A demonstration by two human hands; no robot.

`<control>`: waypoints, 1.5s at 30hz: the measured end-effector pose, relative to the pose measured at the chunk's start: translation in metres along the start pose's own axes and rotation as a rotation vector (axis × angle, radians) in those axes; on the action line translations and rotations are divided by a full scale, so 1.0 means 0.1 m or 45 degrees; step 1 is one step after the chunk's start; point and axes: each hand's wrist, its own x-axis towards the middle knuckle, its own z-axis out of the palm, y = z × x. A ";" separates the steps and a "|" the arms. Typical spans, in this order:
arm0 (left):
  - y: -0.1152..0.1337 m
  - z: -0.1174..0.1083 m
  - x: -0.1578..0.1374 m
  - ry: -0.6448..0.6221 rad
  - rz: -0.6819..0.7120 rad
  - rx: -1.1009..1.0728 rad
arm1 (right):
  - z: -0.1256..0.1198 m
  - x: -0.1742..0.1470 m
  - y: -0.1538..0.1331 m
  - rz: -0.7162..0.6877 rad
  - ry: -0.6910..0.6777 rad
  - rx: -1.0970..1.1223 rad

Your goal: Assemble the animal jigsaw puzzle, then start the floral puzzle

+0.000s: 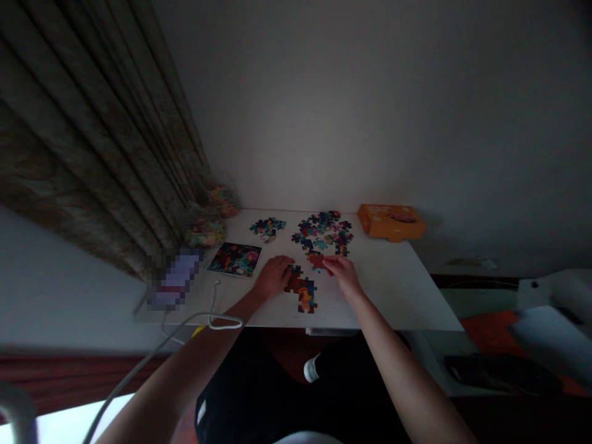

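Dim table point(393, 290), possibly hand-hidden puzzle piece point(317, 261)

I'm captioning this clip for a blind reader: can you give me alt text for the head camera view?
A person's left hand rests on a joined jigsaw section on a white table, while the right hand holds a reddish piece beside it. Behind lie loose puzzle pieces, a reference picture and an orange box.

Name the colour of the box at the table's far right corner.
Orange box, clearest in the head view.
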 end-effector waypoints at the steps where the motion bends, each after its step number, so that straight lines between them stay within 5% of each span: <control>1: 0.02 -0.01 0.00 0.037 0.000 -0.033 | 0.02 -0.03 -0.01 0.039 -0.010 0.043; 5: 0.16 -0.08 0.00 0.161 0.066 -0.147 | 0.12 -0.18 -0.04 0.162 -0.096 0.173; 12: 0.36 -0.20 0.11 0.044 0.363 -0.140 | 0.23 -0.37 -0.05 0.204 -0.190 0.134; 19: 0.37 -0.18 0.03 -0.023 0.374 0.037 | 0.24 -0.39 0.05 0.131 -0.258 0.054; 22: 0.33 -0.20 -0.06 -0.049 0.349 0.082 | 0.19 -0.39 0.10 -0.056 -0.263 -0.187; 28: 0.18 -0.32 -0.31 -0.084 0.233 0.116 | 0.01 -0.47 0.17 -0.782 -0.464 -1.068; 33: 0.11 -0.34 -0.38 -0.126 0.205 0.113 | 0.03 -0.30 0.21 -0.843 -0.522 -1.351; 39: 0.14 -0.25 -0.31 -0.166 0.204 0.100 | 0.12 0.06 0.20 -0.894 -0.482 -1.371; 45: 0.13 -0.20 -0.33 -0.144 0.155 0.111 | 0.10 0.10 0.25 -0.928 -0.455 -1.311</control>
